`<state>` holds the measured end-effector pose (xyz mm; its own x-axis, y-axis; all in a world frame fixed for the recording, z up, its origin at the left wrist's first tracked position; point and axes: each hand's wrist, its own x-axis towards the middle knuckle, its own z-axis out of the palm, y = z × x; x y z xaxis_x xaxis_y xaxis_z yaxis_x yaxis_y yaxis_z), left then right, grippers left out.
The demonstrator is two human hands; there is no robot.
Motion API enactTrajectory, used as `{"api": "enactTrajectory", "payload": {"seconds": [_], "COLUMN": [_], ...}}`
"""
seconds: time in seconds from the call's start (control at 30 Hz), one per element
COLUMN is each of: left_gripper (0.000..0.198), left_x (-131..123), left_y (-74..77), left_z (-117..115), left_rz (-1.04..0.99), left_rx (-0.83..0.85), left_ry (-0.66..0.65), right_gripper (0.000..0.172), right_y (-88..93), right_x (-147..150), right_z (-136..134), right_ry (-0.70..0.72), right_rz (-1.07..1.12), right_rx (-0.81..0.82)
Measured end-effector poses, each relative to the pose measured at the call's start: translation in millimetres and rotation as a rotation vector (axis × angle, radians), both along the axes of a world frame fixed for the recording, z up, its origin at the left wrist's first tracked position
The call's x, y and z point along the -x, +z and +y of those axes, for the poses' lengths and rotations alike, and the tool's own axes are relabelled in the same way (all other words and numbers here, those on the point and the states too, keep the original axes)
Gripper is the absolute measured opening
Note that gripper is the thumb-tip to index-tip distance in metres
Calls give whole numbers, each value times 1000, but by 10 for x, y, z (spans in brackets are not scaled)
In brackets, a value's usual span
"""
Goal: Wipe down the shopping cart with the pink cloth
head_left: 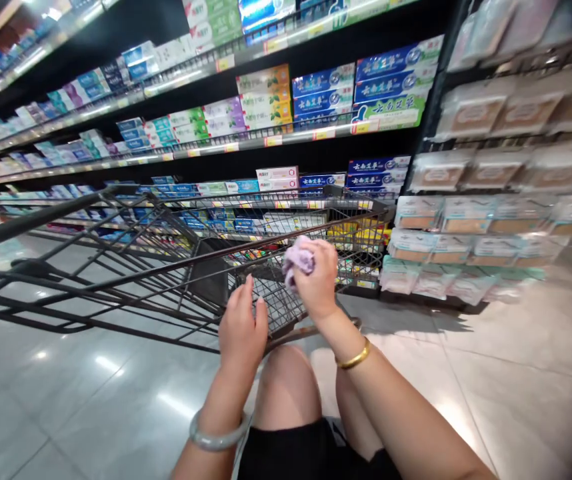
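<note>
A crumpled pale purple cloth is bunched in my right hand, which is at the near side of a dark metal shopping cart. The cloth is close to the cart's upper rail; whether it presses on the metal I cannot tell. My left hand is beside the cart's wire side, lower and to the left, with its fingers stretched out and the thumb apart. Nothing shows in it. Through the wire mesh I see the shelves and floor behind.
Behind the cart run long shelves stacked with boxes, several marked in blue and white. Hanging packs fill a rack on the right. The cart's handle reaches out to the left over the shiny tiled floor.
</note>
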<state>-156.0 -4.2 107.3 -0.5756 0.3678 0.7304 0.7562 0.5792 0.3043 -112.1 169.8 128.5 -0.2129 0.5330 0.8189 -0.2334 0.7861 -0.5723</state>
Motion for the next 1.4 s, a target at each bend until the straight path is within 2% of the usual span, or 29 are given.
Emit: {"api": "enactTrajectory", "payload": {"seconds": [0.13,0.2,0.3,0.37,0.43,0.5,0.6,0.67,0.77,0.87,0.97,1.03,1.1,1.2,1.27,1.33,1.4], "left_gripper": [36,34,34,37,41,43,52,57,55,52,55,56,56,56,55,55,57], "left_x": [-48,-50,26,126,237,329,410,431,435,430,428,427,424,417,413,411,412], "left_y": [560,855,1224,1394,1497,1540,1524,1491,1450,1428,1412,1402,1396,1393,1391,1384,1374], "left_z": [-197,-280,-333,-322,-292,-261,-230,-222,-228,-243,-244,-233,-220,-210,-210,-213,-213], "left_rz": [191,300,422,440,420,343,230,234,294,333,358,359,356,354,359,366,369], "left_rx": [-4,3,82,224,365,512,669,693,677,662,639,628,621,616,612,605,597], "left_ry": [-82,-97,-52,6,48,79,154,198,201,202,204,204,204,214,211,200,198], "right_gripper": [41,38,32,34,36,37,34,33,37,42,41,39,38,38,38,39,40], "right_y": [205,280,362,407,453,507,617,693,712,499,150,18,48,252,295,177,-32], "right_x": [54,69,84,86,77,58,42,57,104,128,108,95,100,149,184,192,170], "right_z": [-195,-164,-85,-74,-63,-10,74,27,-205,-372,-331,-275,-271,-348,-383,-370,-327], "right_ry": [176,140,2,9,86,136,46,8,158,260,224,189,184,217,238,264,283], "right_rz": [-102,-84,-4,-26,-102,-161,-148,-126,-165,-213,-242,-253,-232,-171,-164,-205,-263], "right_rx": [-319,-256,-37,-92,-254,-345,-227,-196,-416,-559,-517,-474,-483,-551,-577,-592,-583]}}
